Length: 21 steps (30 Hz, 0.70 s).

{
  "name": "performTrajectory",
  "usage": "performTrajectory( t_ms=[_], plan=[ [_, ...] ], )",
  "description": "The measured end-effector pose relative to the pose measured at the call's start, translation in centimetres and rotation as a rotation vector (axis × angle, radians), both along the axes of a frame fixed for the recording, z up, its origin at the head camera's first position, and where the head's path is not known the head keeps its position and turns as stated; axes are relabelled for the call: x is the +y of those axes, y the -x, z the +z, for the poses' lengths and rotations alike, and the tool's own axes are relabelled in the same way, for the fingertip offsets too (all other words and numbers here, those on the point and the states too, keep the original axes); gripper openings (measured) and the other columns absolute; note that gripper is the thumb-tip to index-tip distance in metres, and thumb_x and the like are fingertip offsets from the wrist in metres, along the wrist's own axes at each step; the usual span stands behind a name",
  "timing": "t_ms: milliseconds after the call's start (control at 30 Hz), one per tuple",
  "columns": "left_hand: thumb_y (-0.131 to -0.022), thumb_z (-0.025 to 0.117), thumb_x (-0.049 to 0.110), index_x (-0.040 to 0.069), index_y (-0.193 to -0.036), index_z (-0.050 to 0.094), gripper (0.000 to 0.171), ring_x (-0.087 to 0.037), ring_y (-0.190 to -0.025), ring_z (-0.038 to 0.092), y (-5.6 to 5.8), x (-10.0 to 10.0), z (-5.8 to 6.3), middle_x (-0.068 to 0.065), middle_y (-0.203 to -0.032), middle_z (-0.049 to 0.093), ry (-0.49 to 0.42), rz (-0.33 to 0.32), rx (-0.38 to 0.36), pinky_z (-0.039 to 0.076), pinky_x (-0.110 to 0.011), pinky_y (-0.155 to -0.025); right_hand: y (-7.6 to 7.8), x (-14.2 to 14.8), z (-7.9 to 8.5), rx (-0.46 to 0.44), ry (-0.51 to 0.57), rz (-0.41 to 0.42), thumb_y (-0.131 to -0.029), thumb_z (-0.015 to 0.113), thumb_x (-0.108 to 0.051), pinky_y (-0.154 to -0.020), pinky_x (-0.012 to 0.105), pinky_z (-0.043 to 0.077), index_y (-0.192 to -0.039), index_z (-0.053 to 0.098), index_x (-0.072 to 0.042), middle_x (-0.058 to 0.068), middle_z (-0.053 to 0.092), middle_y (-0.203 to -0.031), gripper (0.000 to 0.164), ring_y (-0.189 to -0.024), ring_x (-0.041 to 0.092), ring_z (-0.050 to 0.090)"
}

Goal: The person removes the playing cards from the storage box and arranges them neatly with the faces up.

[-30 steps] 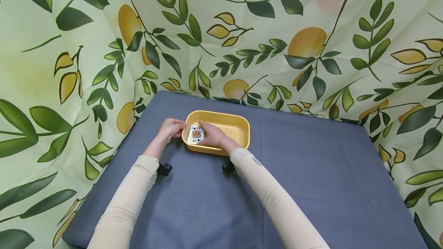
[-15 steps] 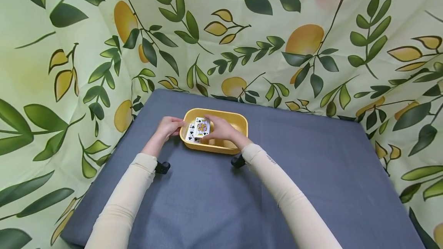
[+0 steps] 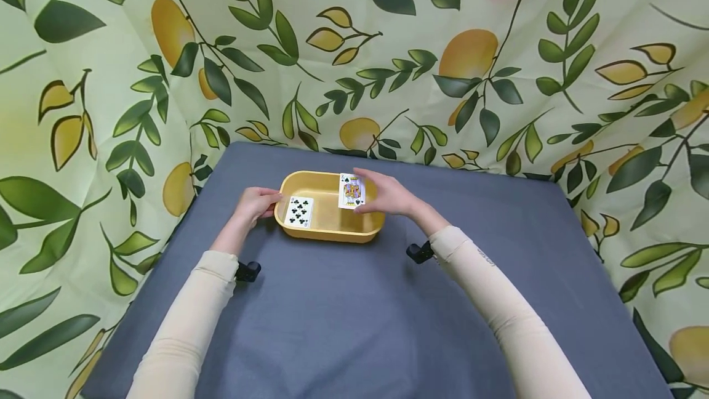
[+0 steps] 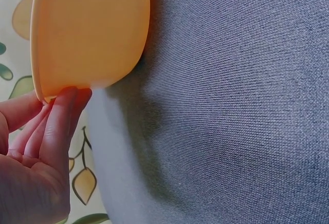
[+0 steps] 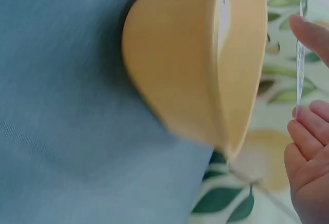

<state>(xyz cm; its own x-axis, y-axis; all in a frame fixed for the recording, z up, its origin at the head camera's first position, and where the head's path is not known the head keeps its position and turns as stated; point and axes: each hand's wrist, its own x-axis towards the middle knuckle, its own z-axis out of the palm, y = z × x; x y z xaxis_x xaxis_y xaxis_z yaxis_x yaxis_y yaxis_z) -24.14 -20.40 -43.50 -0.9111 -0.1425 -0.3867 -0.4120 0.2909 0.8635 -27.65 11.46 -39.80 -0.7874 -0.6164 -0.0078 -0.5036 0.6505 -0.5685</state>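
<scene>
My left hand (image 3: pixel 259 204) pinches the left end of a yellow oval tub (image 3: pixel 332 236) at its rim. In the left wrist view, thumb and fingers press the tub's wall from both sides. Over the tub's right part, my right hand (image 3: pixel 388 194) holds playing cards (image 3: pixel 351 191) by their edges, a king of spades facing up. Edge-on in the right wrist view, these cards (image 5: pixel 300 75) look like a thin stack between thumb and fingertips, above the rim. A clubs card (image 3: pixel 299 212) lies face up inside the tub at the left; whether more lie under it is hidden.
The tub stands on a table with a grey-blue cloth (image 3: pixel 332 313). Leaf-and-fruit patterned fabric (image 3: pixel 388 48) hangs behind the table and along its left and right sides. A black wrist camera (image 3: pixel 247 271) sits below the left hand, another (image 3: pixel 420 253) below the right.
My right hand has lifted the king-topped cards off the left end and carried them right, uncovering the clubs card. The left hand keeps its pinch on the rim. The head view has shifted slightly.
</scene>
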Motion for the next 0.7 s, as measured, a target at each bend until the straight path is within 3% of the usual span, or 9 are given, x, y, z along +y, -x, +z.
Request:
performTrajectory(
  t_ms=[367, 533, 700],
  plan=[
    [-0.098, 0.059, 0.017, -0.007, -0.132, 0.055, 0.042, -0.001, -0.067, 0.059, 0.0, -0.1, 0.1, -0.024, -0.128, 0.058, 0.011, 0.01, -0.003, 0.054, -0.017, -0.065, -0.5, 7.0, 0.1, -0.025, 0.053, -0.132, -0.076, 0.085, -0.035, -0.112, 0.048, 0.029, -0.153, 0.033, -0.018, 0.004, 0.037, -0.153, 0.094, -0.14, 0.024, 0.032],
    [-0.098, 0.059, 0.017, -0.007, -0.132, 0.055, 0.042, -0.001, -0.066, 0.06, 0.0, 0.0, 0.3, -0.023, -0.126, 0.059, 0.01, 0.011, -0.002, 0.055, -0.02, -0.071, -0.6, 9.2, -1.1, -0.043, 0.041, -0.182, -0.076, 0.085, -0.032, -0.112, 0.05, 0.028, -0.153, 0.032, -0.017, 0.005, 0.036, -0.154, 0.094, -0.141, 0.026, 0.031],
    [-0.098, 0.059, 0.017, -0.007, -0.133, 0.055, 0.042, -0.001, -0.069, 0.06, 0.0, 0.2, 0.2, -0.024, -0.128, 0.058, 0.011, 0.005, -0.011, 0.056, -0.024, -0.077, -0.8, 10.9, -3.6, -0.064, 0.018, -0.198, -0.077, 0.084, -0.031, -0.112, 0.052, 0.026, -0.152, 0.033, -0.011, 0.009, 0.035, -0.154, 0.093, -0.141, 0.03, 0.03]
  ],
)
